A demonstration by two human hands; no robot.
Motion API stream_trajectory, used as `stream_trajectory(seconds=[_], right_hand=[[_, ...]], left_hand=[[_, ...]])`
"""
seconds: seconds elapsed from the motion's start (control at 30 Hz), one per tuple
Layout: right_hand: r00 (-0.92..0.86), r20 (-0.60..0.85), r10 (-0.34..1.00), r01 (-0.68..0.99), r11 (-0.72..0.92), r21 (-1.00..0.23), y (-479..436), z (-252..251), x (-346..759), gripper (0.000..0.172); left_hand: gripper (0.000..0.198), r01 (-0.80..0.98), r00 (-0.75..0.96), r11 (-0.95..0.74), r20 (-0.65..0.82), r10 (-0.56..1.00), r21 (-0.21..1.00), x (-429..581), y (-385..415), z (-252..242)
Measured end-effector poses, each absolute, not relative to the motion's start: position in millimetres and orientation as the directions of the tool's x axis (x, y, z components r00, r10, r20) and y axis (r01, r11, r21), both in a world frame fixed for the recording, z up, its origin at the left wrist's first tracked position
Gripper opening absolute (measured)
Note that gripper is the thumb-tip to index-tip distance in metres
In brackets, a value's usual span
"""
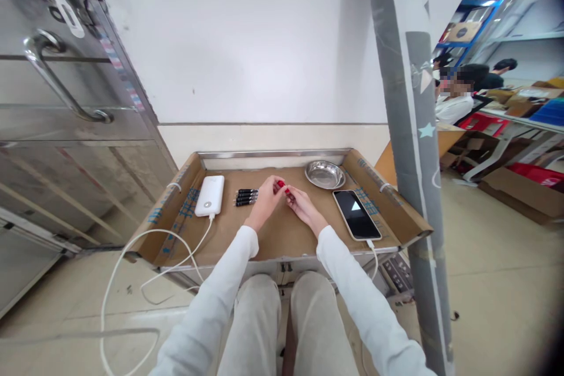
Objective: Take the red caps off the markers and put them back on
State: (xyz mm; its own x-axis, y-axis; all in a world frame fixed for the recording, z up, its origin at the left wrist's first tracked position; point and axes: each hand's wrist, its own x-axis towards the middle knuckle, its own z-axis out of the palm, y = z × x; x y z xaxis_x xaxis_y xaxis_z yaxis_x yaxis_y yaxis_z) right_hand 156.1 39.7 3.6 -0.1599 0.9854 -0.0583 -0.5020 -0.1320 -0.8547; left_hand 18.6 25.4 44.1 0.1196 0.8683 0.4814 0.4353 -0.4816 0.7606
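Over the middle of the cardboard-lined tabletop [277,241], my two hands meet at a small, glossy red piece [281,184], too small and too covered to name. My left hand [267,198] is closed on it with thumb and fingers. Coming in from the other side, my right hand [303,204] also has its fingertips pinched at the red piece. Just left of my left hand lie several short black sticks with silvery ends, pen-like [245,197], lined up side by side; my hand hides part of them.
A white power bank [210,195] lies left, its white cable [154,232] looping over the front edge. Back right stands a round metal dish [325,174]; before it lies a phone [356,215] with a cable. A wrapped grey pole [416,129] rises at the right; people sit beyond.
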Motion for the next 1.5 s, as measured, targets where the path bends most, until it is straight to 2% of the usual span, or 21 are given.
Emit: stream_trajectory(seconds=[0.17, 0.27, 0.37, 0.4, 0.5, 0.6, 0.7, 0.8, 0.87, 1.03, 1.13, 1.27, 1.5], right_hand=[[-0.225, -0.084, 0.971, -0.495, -0.188, -0.848, 37, 4, 161, 0.027], [-0.221, -0.027, 0.975, -0.442, -0.125, -0.888, 38, 1, 162, 0.031], [-0.125, 0.051, 0.991, -0.322, 0.009, -0.947, 38, -1, 162, 0.037], [-0.079, 0.094, 0.992, -0.253, 0.071, -0.965, 38, -1, 162, 0.038], [-0.052, 0.306, 0.951, 0.061, 0.308, -0.949, 33, 1, 161, 0.030], [-0.238, 0.470, 0.850, 0.312, 0.525, -0.792, 25, 4, 160, 0.025], [-0.386, 0.484, 0.786, 0.402, 0.615, -0.678, 17, 6, 160, 0.030], [-0.428, 0.471, 0.772, 0.481, 0.635, -0.605, 10, 5, 162, 0.032], [-0.385, 0.480, 0.788, 0.566, 0.613, -0.551, 6, 4, 164, 0.032], [-0.269, 0.472, 0.839, 0.754, 0.489, -0.439, 1, -1, 169, 0.020], [-0.283, 0.475, 0.833, 0.715, 0.514, -0.475, 3, -3, 169, 0.020], [-0.324, 0.489, 0.810, 0.626, 0.571, -0.531, 8, -3, 169, 0.023], [-0.265, 0.491, 0.830, 0.704, 0.514, -0.490, 22, 2, 161, 0.028]], left_hand=[[0.020, 0.378, 0.069, -0.439, 0.448, 0.891, 0.815, -4, 27, 63], [0.027, 0.349, -0.067, -0.345, 0.391, 0.918, 0.871, -16, 26, 62], [0.027, 0.385, -0.190, -0.293, 0.386, 0.903, 0.875, -17, 25, 47], [0.024, 0.427, -0.192, -0.306, 0.416, 0.889, 0.851, -14, 24, 40], [0.014, 0.619, 0.007, -0.396, 0.499, 0.866, 0.679, -2, 22, 22], [0.013, 0.806, 0.163, -0.398, 0.482, 0.861, 0.438, 6, 18, 13], [0.017, 0.897, 0.185, -0.335, 0.445, 0.876, 0.288, 5, 15, 12], [0.025, 0.923, 0.159, -0.299, 0.468, 0.869, 0.242, 1, 12, 14], [0.030, 0.922, 0.160, -0.307, 0.491, 0.856, 0.235, 1, 9, 16], [0.023, 0.872, 0.316, -0.439, 0.438, 0.842, 0.215, 5, 1, 16], [0.019, 0.844, 0.371, -0.486, 0.409, 0.834, 0.225, 6, 1, 12], [0.019, 0.871, 0.324, -0.439, 0.414, 0.850, 0.219, 5, 3, 9], [0.024, 0.963, 0.131, -0.224, 0.470, 0.873, 0.148, 11, 12, 10]])
